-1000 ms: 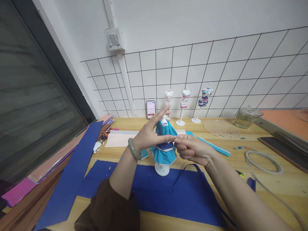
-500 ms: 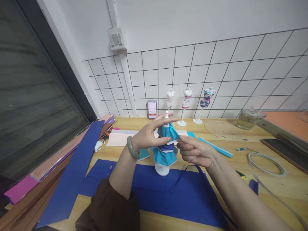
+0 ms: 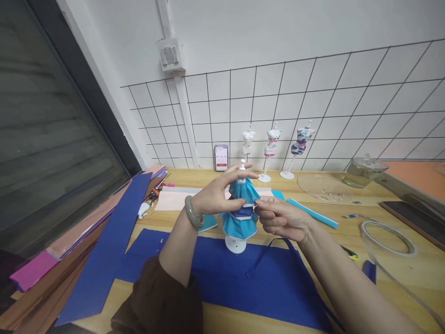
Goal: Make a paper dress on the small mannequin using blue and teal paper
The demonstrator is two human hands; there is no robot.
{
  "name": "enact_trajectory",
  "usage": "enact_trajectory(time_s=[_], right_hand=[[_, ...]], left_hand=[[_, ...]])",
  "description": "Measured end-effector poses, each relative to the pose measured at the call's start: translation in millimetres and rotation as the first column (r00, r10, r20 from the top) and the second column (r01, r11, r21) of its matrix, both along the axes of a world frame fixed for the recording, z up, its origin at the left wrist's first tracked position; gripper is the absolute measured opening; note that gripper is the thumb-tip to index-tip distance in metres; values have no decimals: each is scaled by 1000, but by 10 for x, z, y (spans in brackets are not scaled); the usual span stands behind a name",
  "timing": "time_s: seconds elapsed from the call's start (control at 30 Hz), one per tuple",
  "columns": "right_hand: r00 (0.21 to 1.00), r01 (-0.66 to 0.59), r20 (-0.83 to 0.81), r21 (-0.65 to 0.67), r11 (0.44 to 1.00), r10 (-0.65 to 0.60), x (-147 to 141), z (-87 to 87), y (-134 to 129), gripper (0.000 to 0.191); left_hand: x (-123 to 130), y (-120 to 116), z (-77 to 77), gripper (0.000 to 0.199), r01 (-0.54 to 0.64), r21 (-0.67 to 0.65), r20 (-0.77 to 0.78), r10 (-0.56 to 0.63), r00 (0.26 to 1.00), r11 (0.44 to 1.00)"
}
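Observation:
A small dress form with a white round base (image 3: 235, 244) stands upright on dark blue paper (image 3: 257, 283). Layers of light blue paper (image 3: 239, 226) and dark blue paper ring it, edged in white. My left hand (image 3: 224, 190), with a green bangle at the wrist, wraps round the form's upper part, its thumb pressing on the upper light blue layer (image 3: 247, 190). At the right side, my right hand (image 3: 278, 217) pinches the edge of that layer between thumb and forefinger, the other fingers curled.
Three dress forms (image 3: 271, 144) and a phone (image 3: 221, 157) stand by the wall. Coloured paper lies left; a glass jar (image 3: 365, 171), a clear plate (image 3: 323, 188), a tape roll (image 3: 387, 239) and a cutter (image 3: 349, 253) lie right.
My right hand has shifted slightly left and down with the pinched edge, which now sits closer to the form. My left hand keeps its hold. The view has moved a little.

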State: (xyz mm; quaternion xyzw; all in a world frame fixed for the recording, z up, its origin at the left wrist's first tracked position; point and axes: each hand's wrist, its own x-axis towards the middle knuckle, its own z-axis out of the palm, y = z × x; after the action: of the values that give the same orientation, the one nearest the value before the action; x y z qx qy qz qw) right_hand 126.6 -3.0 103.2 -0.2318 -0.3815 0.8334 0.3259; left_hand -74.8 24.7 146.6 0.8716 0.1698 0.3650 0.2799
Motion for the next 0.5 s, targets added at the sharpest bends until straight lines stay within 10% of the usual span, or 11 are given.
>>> enact_trajectory(time_s=[0.5], right_hand=[[998, 37, 44, -1, 999, -36, -60, 29, -44, 29]], left_hand=[[23, -4, -16, 54, -14, 0, -1, 14, 1000, 1000]])
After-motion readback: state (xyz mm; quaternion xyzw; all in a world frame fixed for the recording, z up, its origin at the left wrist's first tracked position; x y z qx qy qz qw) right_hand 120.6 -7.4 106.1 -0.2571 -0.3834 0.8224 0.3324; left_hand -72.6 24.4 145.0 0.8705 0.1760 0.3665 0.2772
